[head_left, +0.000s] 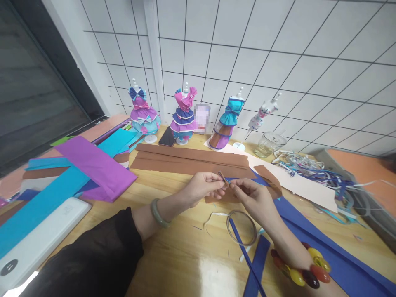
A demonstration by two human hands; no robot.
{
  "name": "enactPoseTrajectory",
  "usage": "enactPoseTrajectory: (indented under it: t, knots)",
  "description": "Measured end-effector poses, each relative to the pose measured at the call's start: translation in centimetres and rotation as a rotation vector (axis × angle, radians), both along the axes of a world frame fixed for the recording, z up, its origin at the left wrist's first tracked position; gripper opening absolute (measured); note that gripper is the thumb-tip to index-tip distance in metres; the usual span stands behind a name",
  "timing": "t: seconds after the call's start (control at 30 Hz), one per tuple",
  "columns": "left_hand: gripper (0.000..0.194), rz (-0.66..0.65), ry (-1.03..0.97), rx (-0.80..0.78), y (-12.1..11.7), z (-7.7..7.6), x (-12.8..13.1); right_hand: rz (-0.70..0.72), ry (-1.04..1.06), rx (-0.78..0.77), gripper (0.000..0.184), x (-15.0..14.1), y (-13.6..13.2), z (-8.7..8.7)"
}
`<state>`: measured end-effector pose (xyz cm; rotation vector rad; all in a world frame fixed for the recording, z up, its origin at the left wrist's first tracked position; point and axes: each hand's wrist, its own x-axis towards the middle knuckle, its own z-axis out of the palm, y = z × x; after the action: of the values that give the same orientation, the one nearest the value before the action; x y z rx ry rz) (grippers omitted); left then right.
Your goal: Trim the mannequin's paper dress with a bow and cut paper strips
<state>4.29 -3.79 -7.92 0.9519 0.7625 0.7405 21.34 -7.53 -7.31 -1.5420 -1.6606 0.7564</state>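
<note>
Head view: both forearms reach forward over the wooden tabletop (173, 251) from the lower corners, and the hands nearly meet near the middle. The left hand (206, 187), palm turned inward with its fingers curled, pinches a small brown folded piece (223, 180) between thumb and fingertips. The right hand (252, 198) comes in from the other side, back of the hand up and wrist bent toward the left one, its thumb and index finger closed together at the piece's edge, where a bit of blue shows. The piece is held up in front of the brown strips (192, 161). Below the hands lies a clear round ring or lid (241, 228), with a narrow blue strip (241, 241) crossing it. A green bangle (159, 213) circles the left wrist; chunky colored beads (305, 272) circle the right.
</note>
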Motion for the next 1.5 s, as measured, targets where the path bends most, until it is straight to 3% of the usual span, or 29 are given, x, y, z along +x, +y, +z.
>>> enactPoseTrajectory:
  t: [0.3, 0.6, 0.73, 0.9, 1.17, 1.27, 1.5]
  knots:
    - [0.036, -0.007, -0.023, 0.019, 0.2, -0.2, -0.1, -0.019, -0.031, 0.011, 0.031, 0.1, 0.0, -0.2]
    - [0.031, 0.083, -0.002, 0.05, 0.3, 0.1, -0.2, 0.014, -0.034, 0.011, 0.03, -0.4, -0.2, 0.1]
    - [0.027, 0.046, 0.109, 0.228, 0.2, -0.2, 0.0, 0.003, -0.008, 0.046, 0.03, -0.3, -0.2, 0.3]
    - [0.019, 0.061, 0.315, 0.494, -0.6, -0.6, 0.3, 0.069, -0.156, 0.11, 0.025, -0.6, -0.5, 0.7]
    - [0.024, 0.027, 0.538, 0.842, -1.4, 0.2, -0.1, 0.099, -0.311, 0.164, 0.019, -1.2, -1.1, 1.3]
    - [0.026, 0.018, 0.491, 0.815, -1.2, -0.1, -0.1, 0.056, -0.311, 0.153, 0.018, -1.1, -1.0, 1.2]
    - [0.024, 0.022, 0.329, 0.509, -0.7, -0.3, 0.2, -0.042, -0.086, 0.005, 0.023, -0.5, -0.4, 0.8]
